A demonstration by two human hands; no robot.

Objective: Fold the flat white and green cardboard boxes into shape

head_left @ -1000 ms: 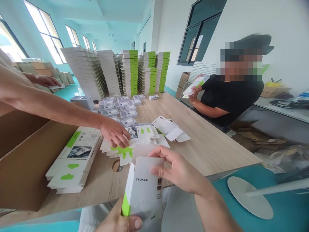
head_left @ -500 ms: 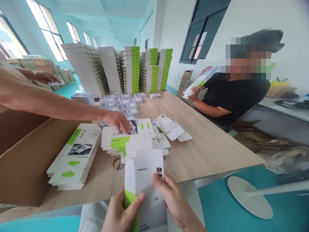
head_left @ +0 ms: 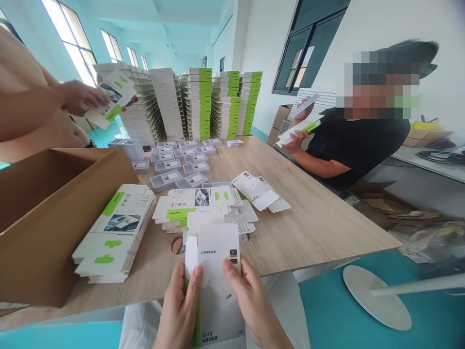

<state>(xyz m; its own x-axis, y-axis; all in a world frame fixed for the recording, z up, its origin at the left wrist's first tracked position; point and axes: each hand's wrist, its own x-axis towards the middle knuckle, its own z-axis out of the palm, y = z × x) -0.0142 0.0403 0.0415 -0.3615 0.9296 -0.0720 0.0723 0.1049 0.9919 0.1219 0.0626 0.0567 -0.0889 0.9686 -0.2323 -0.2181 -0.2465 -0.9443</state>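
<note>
Between my two hands, over my lap at the table's front edge, is a white and green packaging box (head_left: 218,286) marked CEUKAZ. Its top flaps stand up at the far end. My left hand (head_left: 179,303) grips the left side, thumb on the front panel. On the right side my right hand (head_left: 249,303) holds it, thumb just below the small dark labels. Just beyond the box lies a loose pile of flat printed cartons (head_left: 199,201). A banded stack of flat cartons (head_left: 116,232) sits to the left.
An open cardboard box (head_left: 69,228) stands at the left. Plastic trays (head_left: 165,180) lie mid-table, with tall box stacks (head_left: 198,104) behind. Two cartons (head_left: 256,191) rest right of the pile. A co-worker's hand (head_left: 85,97) holds a carton; another person (head_left: 348,145) sits right.
My left hand has moved up along the box, and the box has turned slightly. The left co-worker has lifted a carton off the pile. The right co-worker's hands have moved apart, each holding something.
</note>
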